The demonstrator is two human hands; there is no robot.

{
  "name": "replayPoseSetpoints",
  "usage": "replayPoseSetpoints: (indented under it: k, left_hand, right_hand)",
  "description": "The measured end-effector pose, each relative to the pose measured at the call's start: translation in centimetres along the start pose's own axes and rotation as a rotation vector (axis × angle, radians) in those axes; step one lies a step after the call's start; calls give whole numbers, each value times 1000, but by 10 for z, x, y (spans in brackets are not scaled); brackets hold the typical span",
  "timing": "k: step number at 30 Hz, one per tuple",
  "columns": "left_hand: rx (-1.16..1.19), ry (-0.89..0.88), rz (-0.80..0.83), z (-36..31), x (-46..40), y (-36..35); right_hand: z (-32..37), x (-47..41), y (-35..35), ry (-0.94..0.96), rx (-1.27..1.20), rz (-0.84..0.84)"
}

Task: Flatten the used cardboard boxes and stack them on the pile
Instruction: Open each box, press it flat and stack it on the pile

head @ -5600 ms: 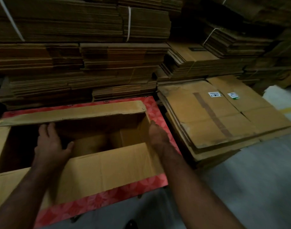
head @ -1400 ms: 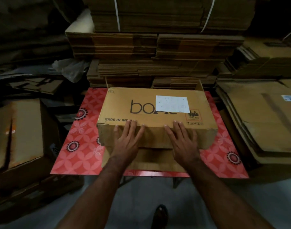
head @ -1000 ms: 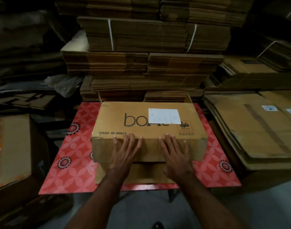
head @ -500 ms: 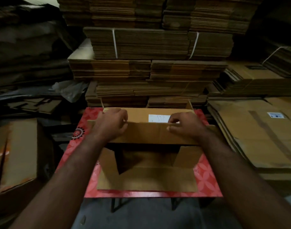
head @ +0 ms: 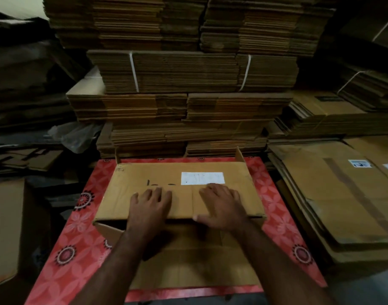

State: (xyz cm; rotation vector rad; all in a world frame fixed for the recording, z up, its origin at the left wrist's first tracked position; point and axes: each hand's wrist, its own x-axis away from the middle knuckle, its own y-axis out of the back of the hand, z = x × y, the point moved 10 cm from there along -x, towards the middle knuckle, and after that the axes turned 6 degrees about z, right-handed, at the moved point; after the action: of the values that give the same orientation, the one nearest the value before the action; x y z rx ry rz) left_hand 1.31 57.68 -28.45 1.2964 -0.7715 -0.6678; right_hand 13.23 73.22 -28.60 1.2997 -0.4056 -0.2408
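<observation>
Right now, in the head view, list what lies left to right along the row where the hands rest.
Brown box at the left edge → red patterned tabletop → left hand → right hand, both flat on the cardboard box → pile of flattened boxes.

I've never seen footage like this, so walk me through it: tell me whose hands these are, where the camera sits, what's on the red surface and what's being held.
There is no machine here: a person wears a camera on the head, looking forward and down. The left hand and right hand lie flat with straight fingers on a brown cardboard box bearing a white label. They press on it rather than grip it. The box rests on a red flower-patterned table. Flattened cardboard lies in a pile to the right, and bundled stacks rise behind.
</observation>
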Motion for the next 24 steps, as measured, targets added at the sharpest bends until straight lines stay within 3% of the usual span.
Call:
replayPoseSetpoints:
  k: [6, 10, 16, 19, 24]
  left_hand:
    - [29, -5, -2, -4, 13, 7]
    - [36, -3, -15, -2, 15, 8]
    - [-1, 13, -47, -4, 26, 14]
    - [7, 10, -57, -8, 28, 19]
    - [15, 18, -53, -13, 26, 14]
  right_hand:
    - [-56, 64, -22, -348, 24, -155]
    - [-88, 117, -22, -434, 2, -217]
    - [-161, 185, -4, -726, -13, -215]
    - [-149, 174, 0, -617, -12, -224]
    - [-59, 95, 29, -321, -36, -269]
